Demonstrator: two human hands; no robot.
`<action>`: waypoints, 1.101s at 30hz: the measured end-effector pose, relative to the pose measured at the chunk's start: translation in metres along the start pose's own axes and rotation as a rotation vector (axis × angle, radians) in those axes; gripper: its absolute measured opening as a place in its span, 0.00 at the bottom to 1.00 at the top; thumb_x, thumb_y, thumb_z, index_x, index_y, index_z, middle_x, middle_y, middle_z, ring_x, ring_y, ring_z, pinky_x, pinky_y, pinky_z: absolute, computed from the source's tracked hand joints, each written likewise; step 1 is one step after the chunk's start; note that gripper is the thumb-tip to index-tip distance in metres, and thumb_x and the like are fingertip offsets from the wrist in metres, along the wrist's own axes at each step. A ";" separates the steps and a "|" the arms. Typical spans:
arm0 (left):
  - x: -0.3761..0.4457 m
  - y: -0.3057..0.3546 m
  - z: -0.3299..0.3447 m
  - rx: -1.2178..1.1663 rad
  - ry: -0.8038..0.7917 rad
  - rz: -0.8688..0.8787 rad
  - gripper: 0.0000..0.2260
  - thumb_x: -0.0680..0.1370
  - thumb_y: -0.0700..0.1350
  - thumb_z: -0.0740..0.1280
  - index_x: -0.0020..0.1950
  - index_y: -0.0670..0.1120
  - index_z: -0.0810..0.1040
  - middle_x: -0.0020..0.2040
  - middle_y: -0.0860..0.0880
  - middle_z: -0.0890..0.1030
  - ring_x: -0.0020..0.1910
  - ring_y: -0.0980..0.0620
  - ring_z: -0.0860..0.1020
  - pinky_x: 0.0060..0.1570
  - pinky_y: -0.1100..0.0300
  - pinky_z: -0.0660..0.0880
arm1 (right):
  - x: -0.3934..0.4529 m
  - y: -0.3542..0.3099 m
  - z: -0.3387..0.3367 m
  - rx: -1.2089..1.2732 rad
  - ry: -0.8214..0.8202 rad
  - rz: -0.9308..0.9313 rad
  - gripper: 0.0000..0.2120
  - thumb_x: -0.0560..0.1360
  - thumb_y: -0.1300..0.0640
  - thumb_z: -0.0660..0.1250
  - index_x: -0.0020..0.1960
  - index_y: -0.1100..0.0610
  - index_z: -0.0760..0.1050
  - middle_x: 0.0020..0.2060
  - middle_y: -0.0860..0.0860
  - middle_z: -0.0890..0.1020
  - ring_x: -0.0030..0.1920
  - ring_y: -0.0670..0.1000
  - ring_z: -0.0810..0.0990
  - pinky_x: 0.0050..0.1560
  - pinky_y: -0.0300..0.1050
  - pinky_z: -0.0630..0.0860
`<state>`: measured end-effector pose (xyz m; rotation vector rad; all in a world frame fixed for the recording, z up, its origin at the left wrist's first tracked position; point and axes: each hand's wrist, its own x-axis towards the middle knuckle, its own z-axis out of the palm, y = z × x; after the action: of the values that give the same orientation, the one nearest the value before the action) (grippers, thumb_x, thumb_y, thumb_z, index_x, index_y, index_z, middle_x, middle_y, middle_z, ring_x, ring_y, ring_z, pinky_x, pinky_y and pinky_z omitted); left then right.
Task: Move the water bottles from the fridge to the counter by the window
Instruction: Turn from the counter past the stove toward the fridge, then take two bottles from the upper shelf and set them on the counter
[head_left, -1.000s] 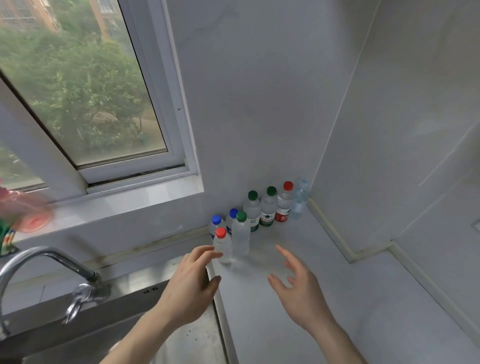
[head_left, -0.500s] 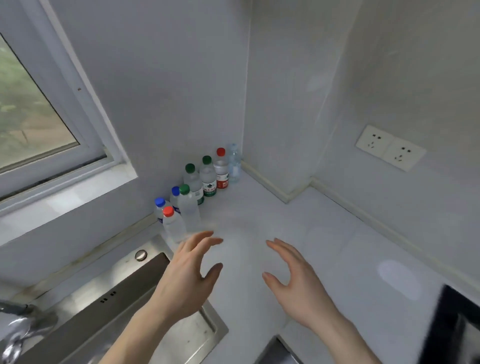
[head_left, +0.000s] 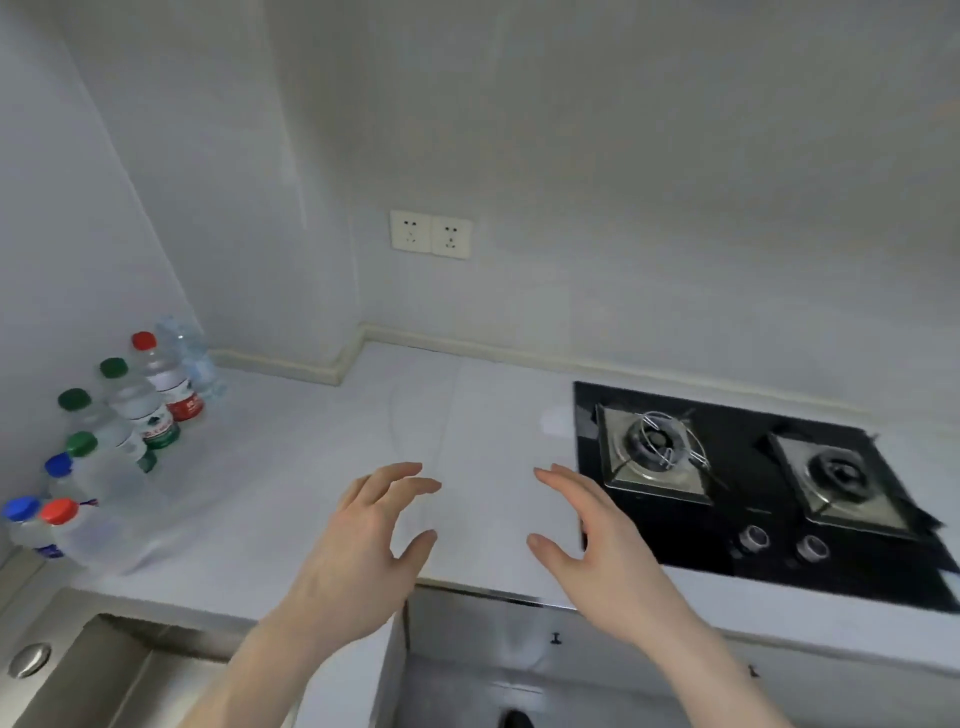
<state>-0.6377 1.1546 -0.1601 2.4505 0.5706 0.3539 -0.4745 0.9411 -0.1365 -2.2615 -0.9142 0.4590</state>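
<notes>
Several clear water bottles (head_left: 130, 415) with red, green and blue caps stand in a cluster along the wall at the far left of the white counter (head_left: 322, 447). The nearest one has a red cap (head_left: 60, 511). My left hand (head_left: 363, 540) hovers over the counter's front edge with fingers spread and loosely bent, holding nothing. My right hand (head_left: 592, 540) floats beside it, fingers relaxed and empty. Both hands are well to the right of the bottles. The fridge and the window are out of view.
A black two-burner gas hob (head_left: 753, 493) is set into the counter at the right, close to my right hand. A steel sink (head_left: 78, 670) lies at the lower left. Two wall sockets (head_left: 431, 234) sit above the counter. Cabinet fronts (head_left: 519, 634) show below the edge.
The view has swung right, away from the window and sink; the bottles slid to the far left and the hob came into view. Both hands stay empty and spread.
</notes>
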 end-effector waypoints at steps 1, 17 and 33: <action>0.007 0.019 0.008 -0.006 -0.047 0.068 0.19 0.80 0.51 0.68 0.69 0.64 0.72 0.73 0.69 0.64 0.72 0.62 0.63 0.62 0.66 0.66 | -0.018 0.010 -0.015 0.022 0.062 0.040 0.30 0.79 0.49 0.71 0.77 0.36 0.65 0.76 0.30 0.62 0.75 0.35 0.64 0.77 0.43 0.65; 0.021 0.302 0.155 -0.098 -0.390 0.719 0.18 0.80 0.54 0.68 0.69 0.65 0.72 0.72 0.72 0.62 0.73 0.68 0.57 0.69 0.70 0.59 | -0.268 0.151 -0.172 0.058 0.603 0.439 0.28 0.78 0.48 0.72 0.75 0.37 0.67 0.74 0.31 0.65 0.72 0.34 0.68 0.72 0.34 0.65; -0.110 0.571 0.333 -0.181 -0.634 1.155 0.18 0.79 0.55 0.69 0.68 0.65 0.72 0.72 0.69 0.64 0.73 0.68 0.59 0.70 0.68 0.58 | -0.534 0.278 -0.270 -0.031 0.928 0.735 0.26 0.79 0.45 0.70 0.75 0.38 0.67 0.75 0.33 0.66 0.73 0.36 0.66 0.75 0.43 0.66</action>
<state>-0.4288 0.5214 -0.0920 2.2652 -1.1216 0.0276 -0.5685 0.2896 -0.0877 -2.3783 0.3855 -0.3238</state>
